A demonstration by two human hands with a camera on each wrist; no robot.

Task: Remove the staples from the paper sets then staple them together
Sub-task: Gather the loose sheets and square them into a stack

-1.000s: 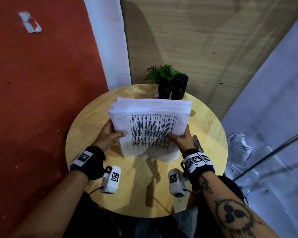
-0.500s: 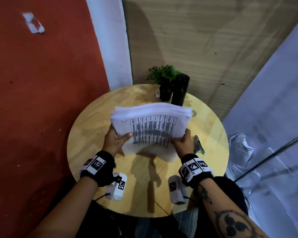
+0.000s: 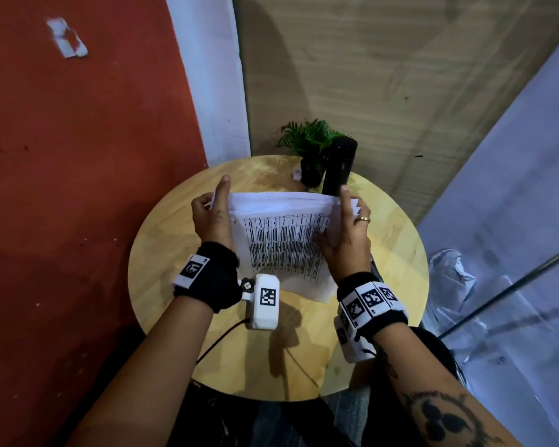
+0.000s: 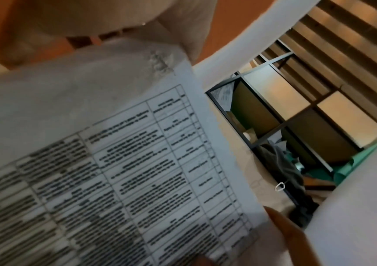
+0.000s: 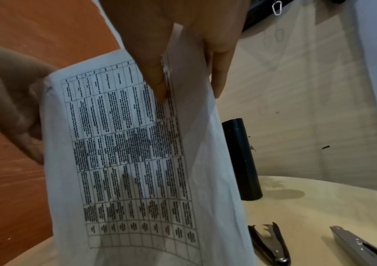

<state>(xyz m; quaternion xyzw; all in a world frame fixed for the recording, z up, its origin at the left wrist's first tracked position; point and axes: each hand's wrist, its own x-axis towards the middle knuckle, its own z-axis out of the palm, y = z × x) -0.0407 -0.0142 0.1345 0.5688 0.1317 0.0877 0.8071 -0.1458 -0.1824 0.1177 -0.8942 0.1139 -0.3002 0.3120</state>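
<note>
A stack of white printed sheets point(image 3: 281, 240) stands on its lower edge on the round wooden table point(image 3: 175, 259), its table-printed page facing me. My left hand point(image 3: 213, 208) grips its upper left edge with the index finger pointing up. My right hand point(image 3: 342, 217) grips the upper right edge, thumb on the front page and fingers behind. In the right wrist view the sheets point(image 5: 125, 153) bend between thumb and fingers. The left wrist view shows a rough, punctured corner point(image 4: 160, 61) of the sheets. A dark staple remover point(image 5: 271, 243) and a metal stapler point(image 5: 360, 246) lie on the table right of the sheets.
A small potted plant point(image 3: 310, 146) and a tall black cylinder point(image 3: 338, 166) stand at the table's far edge, just behind the sheets. A red wall point(image 3: 78, 188) lies to the left and a glass partition point(image 3: 513, 285) to the right.
Both hands have slid from the lower sides of the stack up to its top corners. The stack has tipped from a tilted hold to standing upright on the table.
</note>
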